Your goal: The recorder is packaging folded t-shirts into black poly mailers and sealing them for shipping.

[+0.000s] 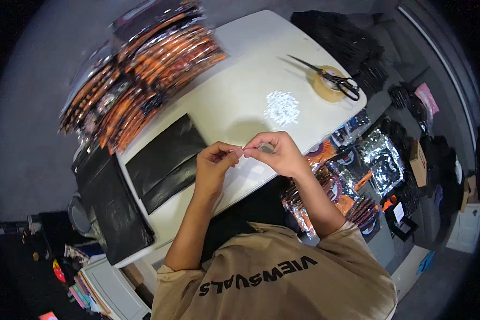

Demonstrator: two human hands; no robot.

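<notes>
My left hand [221, 162] and my right hand [269, 152] meet over the white table [240, 48], fingertips pinched close together. Whatever is between them is too small to make out; it looks pale. Beyond my right hand lies a heap of small white pieces [281, 106]. To the left of my left hand is a folded black plastic sheet or bag [162, 160] lying flat on the table.
Packed orange-patterned items [165, 58] are stacked at back left. Black plastic [106, 197] lies at left. Scissors [344, 84] rest on a tape roll [325, 93]. Dark bundles [336, 37], wrapped packages [378, 160] and a cardboard box [418, 162] crowd the right.
</notes>
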